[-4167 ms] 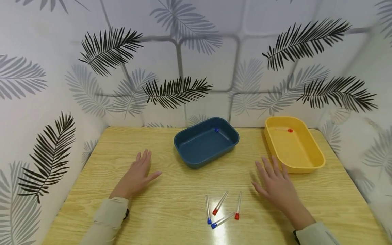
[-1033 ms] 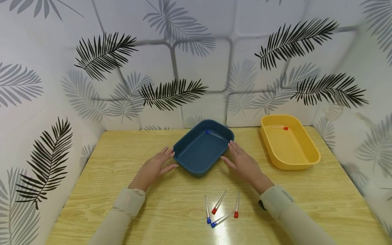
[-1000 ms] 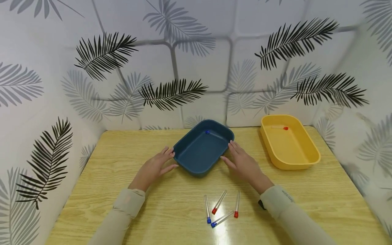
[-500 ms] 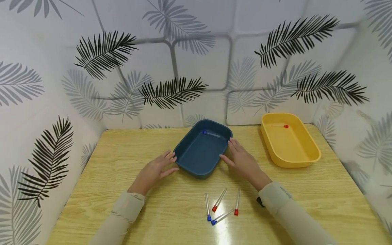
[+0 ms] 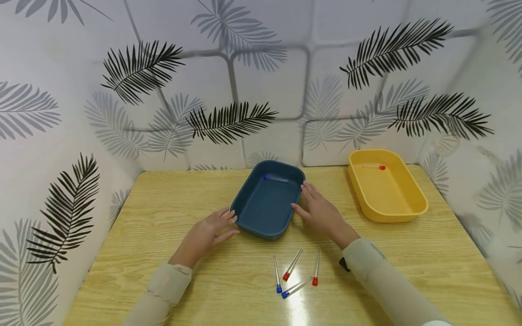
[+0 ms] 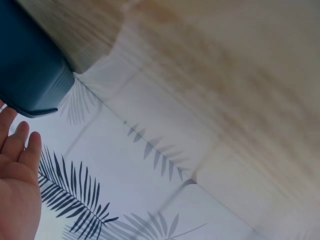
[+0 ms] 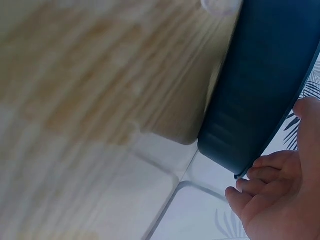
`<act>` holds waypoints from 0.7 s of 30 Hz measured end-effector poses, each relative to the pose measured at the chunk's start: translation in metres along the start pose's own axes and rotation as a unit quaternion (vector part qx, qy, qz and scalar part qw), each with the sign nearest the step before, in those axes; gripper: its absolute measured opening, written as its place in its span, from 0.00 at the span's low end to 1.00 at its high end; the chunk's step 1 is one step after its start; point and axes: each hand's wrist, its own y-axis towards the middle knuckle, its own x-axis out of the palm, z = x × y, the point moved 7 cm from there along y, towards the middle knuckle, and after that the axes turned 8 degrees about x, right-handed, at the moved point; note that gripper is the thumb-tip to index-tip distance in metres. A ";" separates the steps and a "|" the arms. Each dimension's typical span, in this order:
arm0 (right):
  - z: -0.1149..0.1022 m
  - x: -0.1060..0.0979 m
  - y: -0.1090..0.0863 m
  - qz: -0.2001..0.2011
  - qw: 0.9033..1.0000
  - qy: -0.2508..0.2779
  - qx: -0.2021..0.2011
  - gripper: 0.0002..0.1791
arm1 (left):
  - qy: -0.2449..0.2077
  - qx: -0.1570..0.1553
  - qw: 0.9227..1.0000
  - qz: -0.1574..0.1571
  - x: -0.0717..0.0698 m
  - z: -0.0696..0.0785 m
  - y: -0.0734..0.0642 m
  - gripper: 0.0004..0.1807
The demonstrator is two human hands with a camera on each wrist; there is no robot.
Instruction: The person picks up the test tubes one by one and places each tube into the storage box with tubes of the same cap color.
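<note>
In the head view a dark blue plastic bin [image 5: 265, 203] stands slightly askew on the table, with one clear blue-capped test tube [image 5: 277, 180] lying at its far end. My left hand [image 5: 204, 233] touches its left rim with fingertips, thumb spread apart. On the opposite side, my right hand [image 5: 324, 215] has relaxed fingertips against the right rim and its thumb close to the wall. Both wrist views show fingers beside the bin's rim. Nearer me lie two blue-capped test tubes [image 5: 277, 274] and two red-capped test tubes [image 5: 316, 269], loosely grouped.
A yellow bin [image 5: 387, 194] at the back right holds a red-capped test tube [image 5: 375, 167]. Behind the wooden table [image 5: 163, 194] rises a white wall covering [image 5: 277, 81] with leaf prints, which also runs along both sides.
Both hands have come in from the sides to the blue bin. It has turned counterclockwise, its long side now pointing more away from me, and the tube inside has shifted left.
</note>
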 end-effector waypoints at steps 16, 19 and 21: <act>-0.012 0.001 0.017 -0.009 1.000 -0.002 -0.026 0.38 | 0.002 0.013 1.000 0.013 -0.004 0.017 -0.008 0.24; -0.015 0.003 0.021 -0.012 1.000 -0.007 -0.021 0.35 | -0.004 0.012 1.000 0.015 -0.005 0.020 -0.009 0.23; -0.017 0.003 0.024 -0.011 1.000 -0.010 -0.020 0.35 | -0.003 0.014 1.000 0.016 -0.005 0.022 -0.009 0.23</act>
